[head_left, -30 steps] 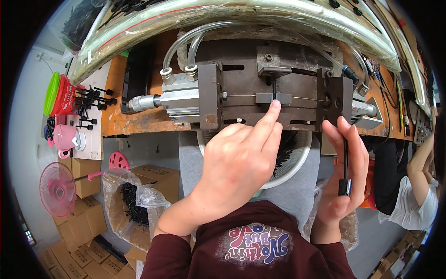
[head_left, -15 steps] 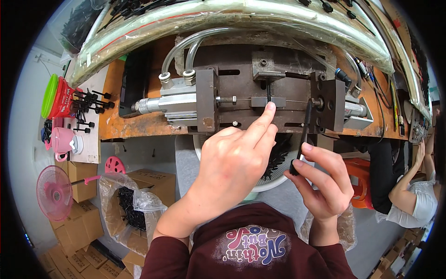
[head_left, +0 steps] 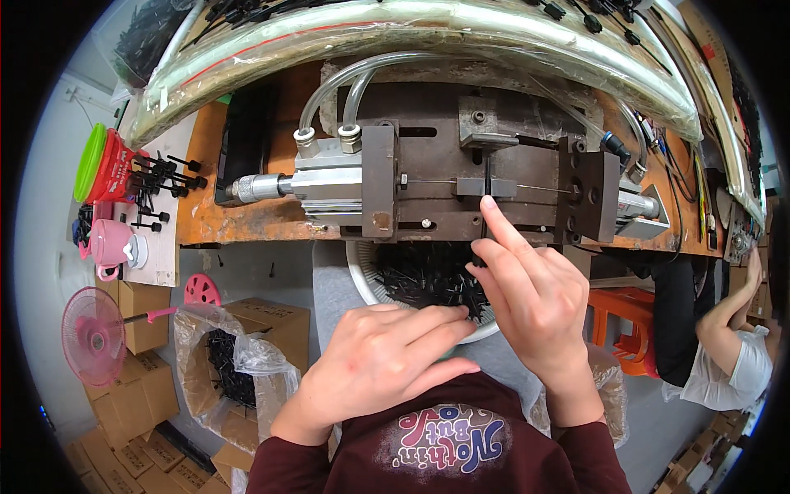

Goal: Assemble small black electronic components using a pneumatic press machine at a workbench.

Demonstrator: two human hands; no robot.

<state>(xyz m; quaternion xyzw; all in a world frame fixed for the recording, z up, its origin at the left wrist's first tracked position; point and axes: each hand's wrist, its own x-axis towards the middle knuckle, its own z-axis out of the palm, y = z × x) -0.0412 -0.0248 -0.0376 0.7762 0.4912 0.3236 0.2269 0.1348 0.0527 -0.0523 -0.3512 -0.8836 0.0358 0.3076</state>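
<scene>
"Eyes on the right hand point(head_left: 539, 300)! From my remote seat I see its thumb and bent fingers pinching the near end of a slim, straight black rod point(head_left: 489, 169), forefinger stretched up to the front edge of a small grey metal block point(head_left: 469, 188)."

"And the rod, where does it lie?"

"Across the block, pointing away from the body, far end at a grey metal bracket point(head_left: 479, 117); against it or under it, I can't tell. That forefinger probably steadies it, while the pinch keeps it straight. Thin steel wires point(head_left: 539, 188) reach the block from both sides, perhaps centring it over the dark brown steel base plate point(head_left: 428, 152)."

"Left hand?"

"The left hand point(head_left: 378, 358) is loose, fingers spread, palm down; I see nothing in its grasp, though its underside is hidden. It's just beside the round white plastic basket point(head_left: 360, 280), set below the front of the orange-brown wooden desk point(head_left: 206, 218), handy, I'd guess, for catching the black pieces point(head_left: 415, 272) heaped inside."

"Changed since half a second ago?"

"Quite a swap! Then the left forefinger was at the block and the right held its rod off to the side. Now the right has come in, the left has dropped back, and far more of that heap shows."
</scene>
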